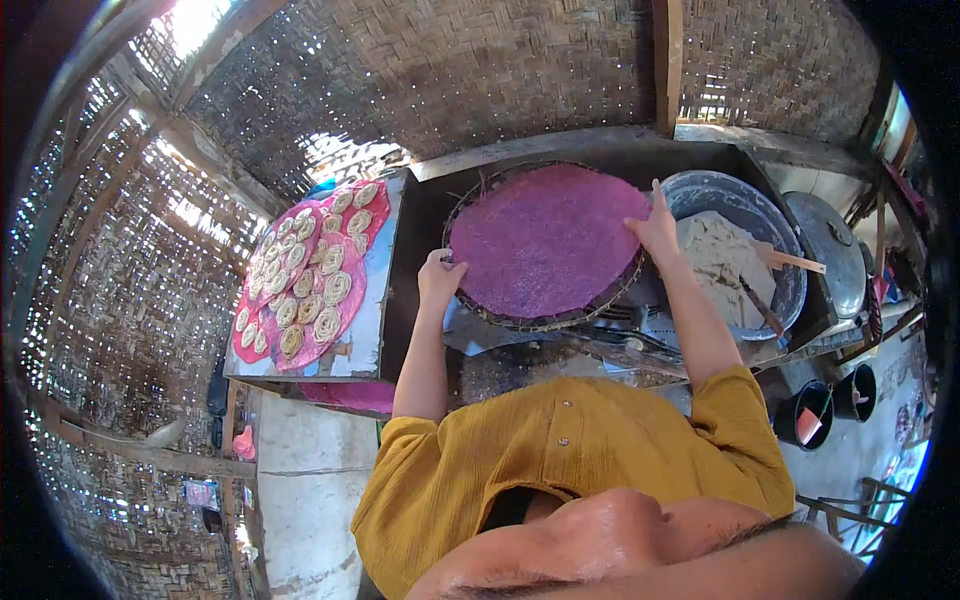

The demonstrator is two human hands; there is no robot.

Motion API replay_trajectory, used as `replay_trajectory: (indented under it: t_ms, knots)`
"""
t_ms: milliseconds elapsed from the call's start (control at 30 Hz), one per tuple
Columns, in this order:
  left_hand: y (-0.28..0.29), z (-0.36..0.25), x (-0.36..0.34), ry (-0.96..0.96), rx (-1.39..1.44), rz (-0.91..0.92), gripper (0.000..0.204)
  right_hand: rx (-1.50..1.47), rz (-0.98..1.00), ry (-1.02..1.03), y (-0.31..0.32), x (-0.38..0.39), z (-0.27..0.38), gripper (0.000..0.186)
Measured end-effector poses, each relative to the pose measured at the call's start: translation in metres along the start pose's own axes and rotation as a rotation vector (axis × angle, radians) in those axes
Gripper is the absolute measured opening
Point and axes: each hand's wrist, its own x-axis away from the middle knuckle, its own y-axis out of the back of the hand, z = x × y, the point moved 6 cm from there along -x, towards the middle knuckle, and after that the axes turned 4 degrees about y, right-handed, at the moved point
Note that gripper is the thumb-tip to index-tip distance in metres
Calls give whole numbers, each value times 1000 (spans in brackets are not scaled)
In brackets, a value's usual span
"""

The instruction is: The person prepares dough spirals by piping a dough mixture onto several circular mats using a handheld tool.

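A round woven bamboo tray (500,318) lined with a purple sheet (550,240) spans the space between my hands. My left hand (440,278) is closed on its left rim, thumb over the edge of the sheet. On the opposite side my right hand (655,230) grips the right rim, the thumb on top and a finger pointing up along the edge. Nothing lies on the purple sheet. Below the tray is a dark wooden counter box, partly hidden by it.
Pale coiled strands (325,322) sit on pink round sheets (350,262) on a raised surface to the left. At right, a large basin (795,225) holds pale dough (715,265) and a wooden-handled tool (795,260). Beyond it stands a metal pot lid (825,250). Black buckets (803,415) are lower right.
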Motion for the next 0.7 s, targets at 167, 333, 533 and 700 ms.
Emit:
replay_trajectory:
  t_ms: [167,333,533,700]
  knots:
    - [8,3,12,41,-3,-12,50,157,125,286,33,63,12,39]
    - [-1,0,7,37,24,5,55,722,1043,171,21,186,-53,53]
    - [4,-6,5,26,55,-3,52,771,843,11,9,207,-114,84]
    - [26,-30,-17,81,703,114,37,477,684,52,36,227,-99,78]
